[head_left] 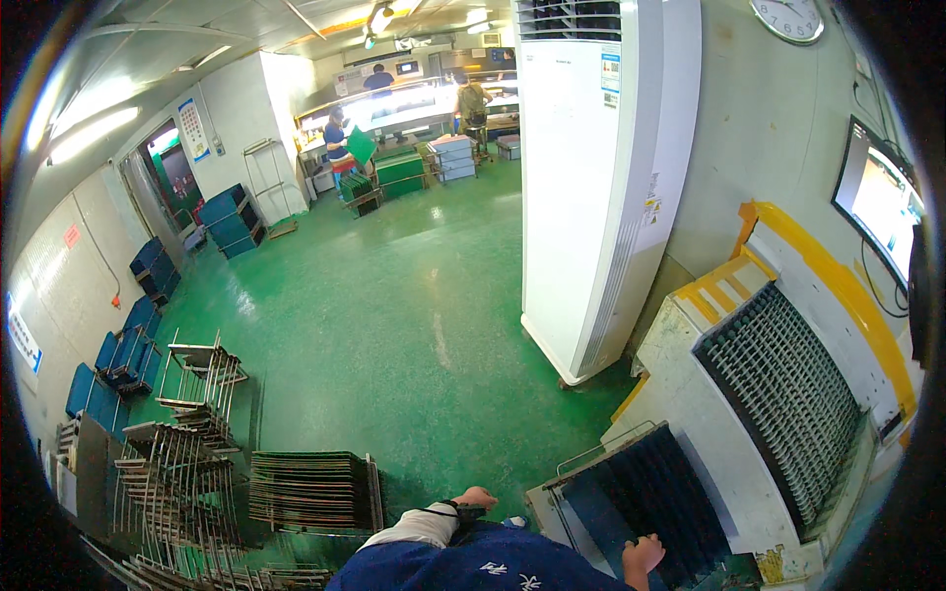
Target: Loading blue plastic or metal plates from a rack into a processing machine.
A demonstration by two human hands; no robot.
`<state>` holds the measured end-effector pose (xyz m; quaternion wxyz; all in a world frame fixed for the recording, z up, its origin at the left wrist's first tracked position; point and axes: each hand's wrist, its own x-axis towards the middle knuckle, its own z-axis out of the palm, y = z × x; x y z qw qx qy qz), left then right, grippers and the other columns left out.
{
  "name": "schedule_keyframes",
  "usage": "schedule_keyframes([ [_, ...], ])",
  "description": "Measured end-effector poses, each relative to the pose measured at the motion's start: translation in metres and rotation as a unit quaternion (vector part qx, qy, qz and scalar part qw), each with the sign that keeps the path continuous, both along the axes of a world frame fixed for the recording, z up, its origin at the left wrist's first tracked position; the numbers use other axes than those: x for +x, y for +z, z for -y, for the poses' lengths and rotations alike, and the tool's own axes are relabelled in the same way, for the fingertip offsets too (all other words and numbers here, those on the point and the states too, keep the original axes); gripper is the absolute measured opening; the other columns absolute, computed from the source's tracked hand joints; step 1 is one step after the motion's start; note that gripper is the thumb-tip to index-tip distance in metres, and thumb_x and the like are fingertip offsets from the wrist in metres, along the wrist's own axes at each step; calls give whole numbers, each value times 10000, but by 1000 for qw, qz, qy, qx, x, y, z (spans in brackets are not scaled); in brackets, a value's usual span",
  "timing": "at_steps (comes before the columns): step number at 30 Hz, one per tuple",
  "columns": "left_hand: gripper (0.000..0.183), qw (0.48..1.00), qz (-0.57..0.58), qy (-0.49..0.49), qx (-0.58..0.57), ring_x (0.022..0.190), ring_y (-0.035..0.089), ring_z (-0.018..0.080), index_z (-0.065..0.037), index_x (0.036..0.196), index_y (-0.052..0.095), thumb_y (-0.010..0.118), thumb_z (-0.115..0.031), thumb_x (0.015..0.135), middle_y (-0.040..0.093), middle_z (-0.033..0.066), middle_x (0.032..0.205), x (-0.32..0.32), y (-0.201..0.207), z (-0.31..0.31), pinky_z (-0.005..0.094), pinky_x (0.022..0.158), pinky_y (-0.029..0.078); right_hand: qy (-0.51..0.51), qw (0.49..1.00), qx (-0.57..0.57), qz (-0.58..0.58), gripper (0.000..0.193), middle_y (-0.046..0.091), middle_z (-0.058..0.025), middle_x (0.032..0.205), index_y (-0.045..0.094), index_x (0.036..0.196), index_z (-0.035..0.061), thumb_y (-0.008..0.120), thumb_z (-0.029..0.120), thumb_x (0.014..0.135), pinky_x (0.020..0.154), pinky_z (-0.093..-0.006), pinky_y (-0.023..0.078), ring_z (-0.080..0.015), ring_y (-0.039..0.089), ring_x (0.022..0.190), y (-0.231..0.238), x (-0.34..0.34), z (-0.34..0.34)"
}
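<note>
My right hand (642, 557) is at the near edge of a dark blue panel (601, 497), its fingers closed on that edge. The panel stands with several similar dark panels (655, 483) in a wire rack at the lower right. My left hand (476, 497) is in front of my body, fingers curled in and nothing visible in them. A dark band circles that wrist, below a pale sleeve. The closest thing to it on the left is a rack of thin, closely stacked panels (310, 490) on the floor.
A slotted conveyor machine (788, 394) with a yellow frame stands at the right, beside a tall white air conditioner (581, 217). Metal racks (182, 483) crowd the lower left. Blue panel stacks (232, 219) line the left wall. People (337, 136) work at lit benches far across the green floor (394, 305).
</note>
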<state>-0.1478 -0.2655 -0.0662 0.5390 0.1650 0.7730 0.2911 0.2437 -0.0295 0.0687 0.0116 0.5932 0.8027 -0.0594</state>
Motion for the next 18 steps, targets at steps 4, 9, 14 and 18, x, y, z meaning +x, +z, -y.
schedule_keyframes([
  [4,334,1000,-10,-4,-2,635,626,159,-26,836,686,679,-359,835,658,43,731,-4,-9,7,322,590,530,15,1000,7,-3,286,613,-95,983,720,810,56,746,286,642,875,-442,415,-275,574,973,4,-6,0],
  [9,332,1000,-12,-24,-16,645,639,158,-34,822,690,673,-365,835,664,40,730,-2,1,-2,322,599,527,2,1000,3,-4,279,614,-96,983,719,808,57,745,279,640,875,-445,417,-278,574,976,8,-3,2],
  [14,341,1000,-5,-14,-7,650,643,158,-37,838,694,665,-377,837,670,41,742,-4,-1,2,324,604,524,3,1000,2,0,272,614,-93,978,717,798,57,745,276,640,874,-448,417,-280,576,974,5,-5,0],
  [18,350,1000,-13,-24,-11,649,643,156,-37,855,695,657,-384,841,673,40,751,-4,2,0,323,599,520,1,1000,-2,-2,263,611,-90,970,713,782,58,744,278,640,868,-451,418,-281,577,965,4,-4,-1],
])
